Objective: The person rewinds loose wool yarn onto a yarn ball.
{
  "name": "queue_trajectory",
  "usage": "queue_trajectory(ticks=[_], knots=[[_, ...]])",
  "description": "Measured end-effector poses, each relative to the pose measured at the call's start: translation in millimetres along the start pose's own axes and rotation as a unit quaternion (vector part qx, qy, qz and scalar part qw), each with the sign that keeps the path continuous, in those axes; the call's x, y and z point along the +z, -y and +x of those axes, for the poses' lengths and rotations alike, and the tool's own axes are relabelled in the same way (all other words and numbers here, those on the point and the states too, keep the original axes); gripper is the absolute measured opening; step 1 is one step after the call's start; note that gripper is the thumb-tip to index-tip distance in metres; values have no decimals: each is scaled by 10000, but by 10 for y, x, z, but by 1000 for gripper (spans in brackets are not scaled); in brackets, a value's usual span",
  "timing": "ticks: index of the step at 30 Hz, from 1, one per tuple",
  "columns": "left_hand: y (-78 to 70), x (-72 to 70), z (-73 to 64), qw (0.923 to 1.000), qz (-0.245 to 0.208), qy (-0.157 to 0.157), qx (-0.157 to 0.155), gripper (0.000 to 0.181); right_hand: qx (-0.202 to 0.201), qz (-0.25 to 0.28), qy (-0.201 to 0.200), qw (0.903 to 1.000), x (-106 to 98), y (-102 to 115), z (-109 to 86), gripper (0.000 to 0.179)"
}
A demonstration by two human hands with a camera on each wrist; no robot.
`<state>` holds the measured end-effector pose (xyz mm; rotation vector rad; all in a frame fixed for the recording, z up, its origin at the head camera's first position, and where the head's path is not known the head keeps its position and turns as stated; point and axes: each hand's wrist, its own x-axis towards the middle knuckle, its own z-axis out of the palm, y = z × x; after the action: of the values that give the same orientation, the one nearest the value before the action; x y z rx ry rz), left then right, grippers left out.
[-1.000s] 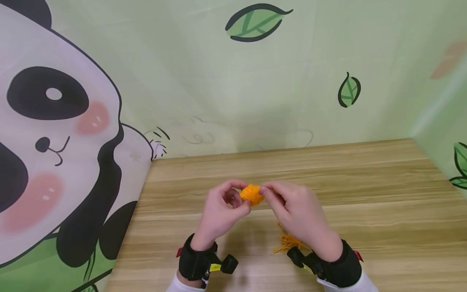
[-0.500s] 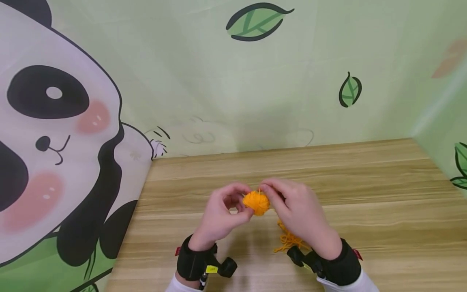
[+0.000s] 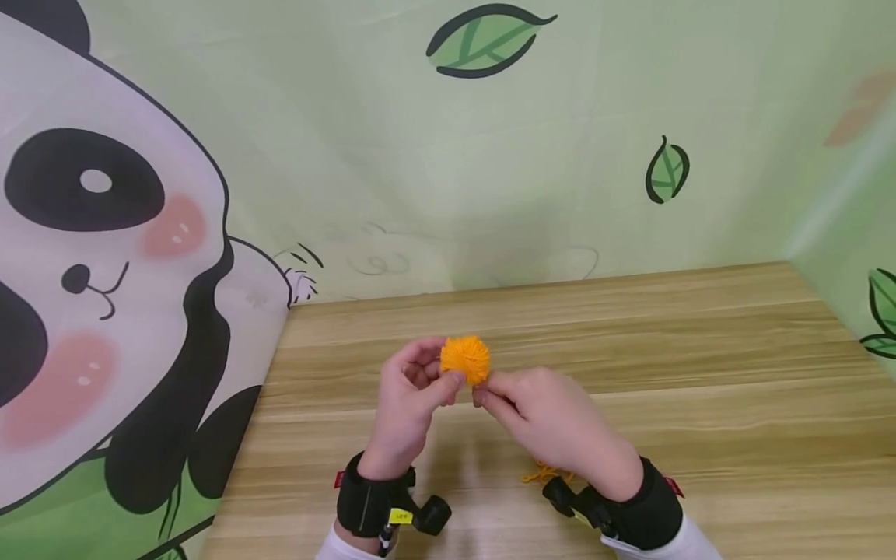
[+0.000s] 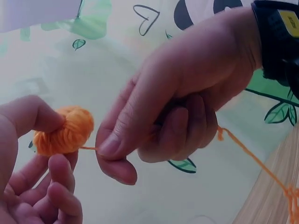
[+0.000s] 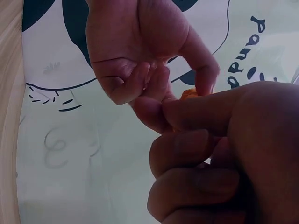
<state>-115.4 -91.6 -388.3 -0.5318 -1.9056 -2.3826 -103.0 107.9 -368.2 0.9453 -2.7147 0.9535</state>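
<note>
A small ball of orange yarn is held up above the table by my left hand, its thumb pressing one side. In the left wrist view the wound strands of the yarn ball show clearly. My right hand pinches the strand close to the ball between thumb and forefinger. From there the yarn strand passes through the curled fingers and runs down to a loose heap of yarn, partly covered by the right wrist. In the right wrist view the fingers hide most of the ball.
A wood-grain table lies under both hands. Behind it stands a pale green wall with printed leaves, and a large printed panda fills the left side. Black camera straps sit on both wrists.
The left hand has turned the yarn ball and raised it slightly. My right hand has gone from the ball's upper right side to just below it, still pinching the strand.
</note>
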Motion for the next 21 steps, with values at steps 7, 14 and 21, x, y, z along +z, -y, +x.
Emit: queue_trajectory(ticks=[7, 14, 21], knots=[[32, 7, 13, 9988, 343, -359, -33, 34, -202, -152, -10, 9997, -9, 24, -12, 15], [103, -29, 35, 9865, 1521, -507, 322, 29, -476, -5, -403, 9981, -39, 75, -39, 18], [110, -26, 36, 9654, 2506, -171, 699, 28, -662, 330, -1164, 9904, -76, 64, -65, 11]])
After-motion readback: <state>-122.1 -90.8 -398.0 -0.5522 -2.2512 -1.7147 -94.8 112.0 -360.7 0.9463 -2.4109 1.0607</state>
